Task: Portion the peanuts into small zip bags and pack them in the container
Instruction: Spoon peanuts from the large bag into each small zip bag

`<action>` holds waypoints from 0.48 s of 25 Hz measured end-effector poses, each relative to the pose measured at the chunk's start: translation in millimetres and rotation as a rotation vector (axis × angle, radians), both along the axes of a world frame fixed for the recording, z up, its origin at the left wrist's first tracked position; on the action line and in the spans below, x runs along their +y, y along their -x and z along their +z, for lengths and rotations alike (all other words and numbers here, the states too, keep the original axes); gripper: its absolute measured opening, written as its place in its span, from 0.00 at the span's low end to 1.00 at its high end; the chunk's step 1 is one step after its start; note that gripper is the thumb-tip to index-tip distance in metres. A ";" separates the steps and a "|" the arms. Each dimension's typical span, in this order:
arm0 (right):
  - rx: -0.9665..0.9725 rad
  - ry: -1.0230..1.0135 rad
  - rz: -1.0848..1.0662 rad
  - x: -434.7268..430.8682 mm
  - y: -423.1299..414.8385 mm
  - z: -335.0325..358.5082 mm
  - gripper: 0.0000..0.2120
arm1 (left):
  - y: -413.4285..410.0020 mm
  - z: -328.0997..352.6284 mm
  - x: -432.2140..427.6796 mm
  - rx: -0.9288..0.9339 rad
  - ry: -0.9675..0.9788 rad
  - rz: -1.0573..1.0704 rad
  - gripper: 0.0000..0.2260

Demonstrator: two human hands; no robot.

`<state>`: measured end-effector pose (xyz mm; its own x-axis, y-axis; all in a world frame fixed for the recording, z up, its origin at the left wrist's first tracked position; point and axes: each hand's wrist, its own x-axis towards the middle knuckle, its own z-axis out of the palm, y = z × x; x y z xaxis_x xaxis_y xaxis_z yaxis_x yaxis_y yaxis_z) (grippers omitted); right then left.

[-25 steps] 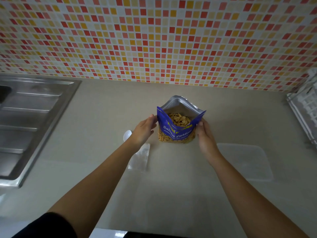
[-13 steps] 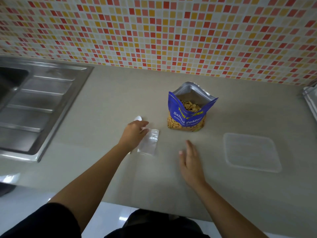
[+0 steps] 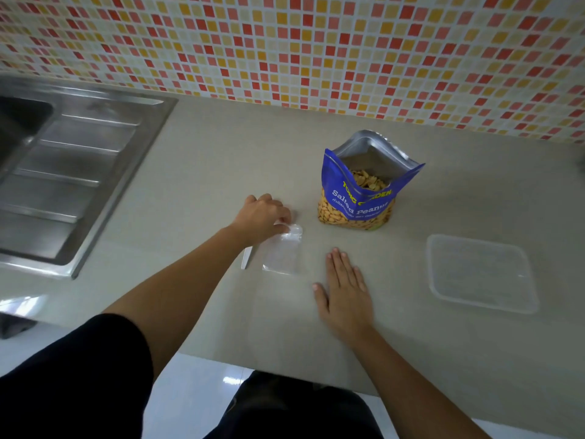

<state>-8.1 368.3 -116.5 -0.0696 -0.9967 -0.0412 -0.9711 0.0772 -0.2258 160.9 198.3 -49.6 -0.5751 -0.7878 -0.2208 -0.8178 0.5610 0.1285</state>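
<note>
Left hand [image 3: 262,217] curled on the top edge of the zip bag [image 3: 281,253], looks like a pinch. The bag lies flat on the desk [image 3: 221,172], near-left of the open peanut bag [image 3: 361,198]. Right hand [image 3: 345,293] flat on the desk, fingers straight, holding nothing. Container [image 3: 479,272] well apart on the right. Risks: thin film slips out of the pinch; a bump tips the upright peanut bag and spills it; spoon [image 3: 247,257] beside the left wrist gets dragged along
</note>
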 end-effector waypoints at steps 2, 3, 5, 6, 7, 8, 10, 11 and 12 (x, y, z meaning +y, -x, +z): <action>-0.001 0.006 -0.006 0.0 -0.3 -0.4 0.31 | -1.2 1.1 -1.0 0.017 0.014 -0.003 0.10; -0.006 0.014 -0.007 0.1 -0.4 -0.8 0.31 | -1.6 2.4 -1.1 0.019 0.014 -0.005 0.09; -0.014 0.023 -0.009 0.0 -0.5 -1.7 0.30 | -1.4 5.2 -1.9 0.006 0.017 -0.021 0.09; -0.010 0.027 -0.009 -0.1 -0.6 -1.8 0.31 | -1.3 6.2 -1.9 -0.003 0.027 -0.034 0.10; -0.001 0.034 -0.009 -0.1 -0.7 -2.3 0.31 | -1.5 7.0 -1.5 -0.009 0.034 -0.043 0.10; 0.005 0.039 -0.009 0.1 -0.7 -2.8 0.31 | -1.9 7.4 -1.3 -0.008 0.041 -0.048 0.10; 0.011 0.051 -0.009 0.7 -0.7 -3.7 0.30 | -3.9 6.4 -1.4 -0.002 0.055 -0.054 0.10; 0.013 0.060 -0.009 0.7 -0.6 -4.4 0.30 | -5.2 5.9 -1.7 0.003 0.060 -0.055 0.10; 0.015 0.065 -0.010 0.4 -0.3 -4.7 0.30 | -6.1 5.6 -2.4 0.013 0.061 -0.051 0.09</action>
<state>-7.8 368.8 -121.3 -0.0794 -0.9965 0.0248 -0.9736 0.0722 -0.2164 167.1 195.9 -44.0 -0.6175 -0.7690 -0.1653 -0.7863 0.6093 0.1029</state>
